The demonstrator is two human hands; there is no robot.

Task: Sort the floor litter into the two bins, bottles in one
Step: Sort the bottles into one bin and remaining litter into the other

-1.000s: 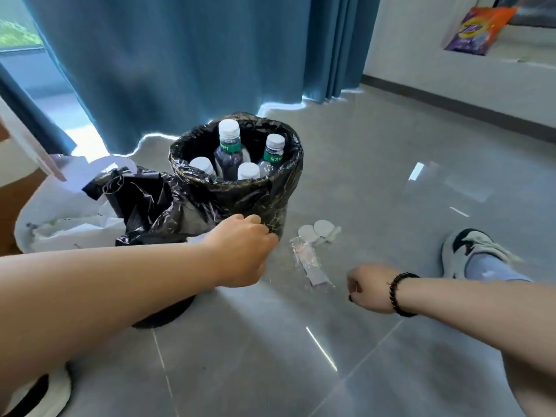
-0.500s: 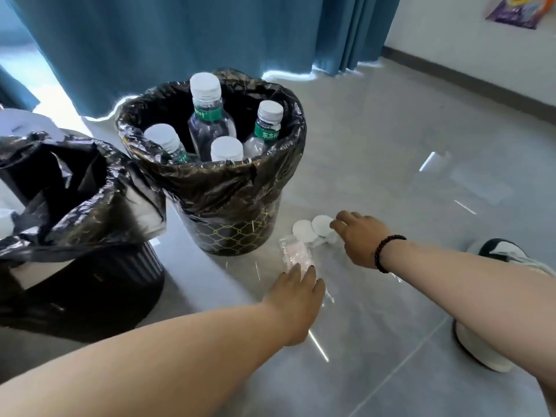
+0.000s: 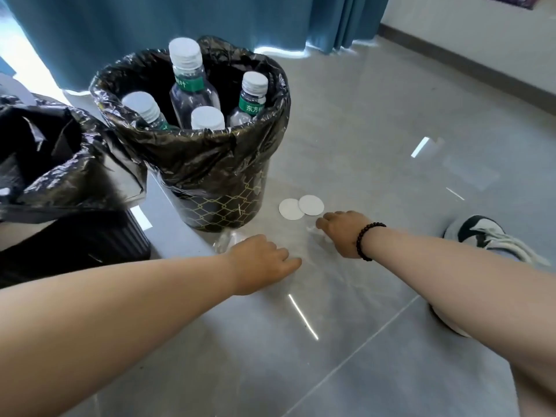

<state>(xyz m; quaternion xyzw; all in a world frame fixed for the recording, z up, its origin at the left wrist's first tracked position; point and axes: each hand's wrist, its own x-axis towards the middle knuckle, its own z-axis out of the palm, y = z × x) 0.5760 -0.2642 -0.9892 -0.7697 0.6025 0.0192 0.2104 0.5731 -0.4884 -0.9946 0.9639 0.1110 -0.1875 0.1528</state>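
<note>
Both hands had dropped to the floor: left hand [image 3: 261,260] curled onto the wrapper [image 3: 224,240], right hand [image 3: 343,233] pinching clear scrap beside the discs [image 3: 301,207]. Bottles [image 3: 192,85] were binned; only non-bottle litter remained.

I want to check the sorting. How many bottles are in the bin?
4, all upright in the patterned bin: tallest at back, one right, one left, one front. Others may be hidden below.

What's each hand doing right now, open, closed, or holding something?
Left hand: fingers curled on the clear plastic wrapper on the floor.
Right hand: fingers curled over a clear scrap; grip cannot be told.
</note>
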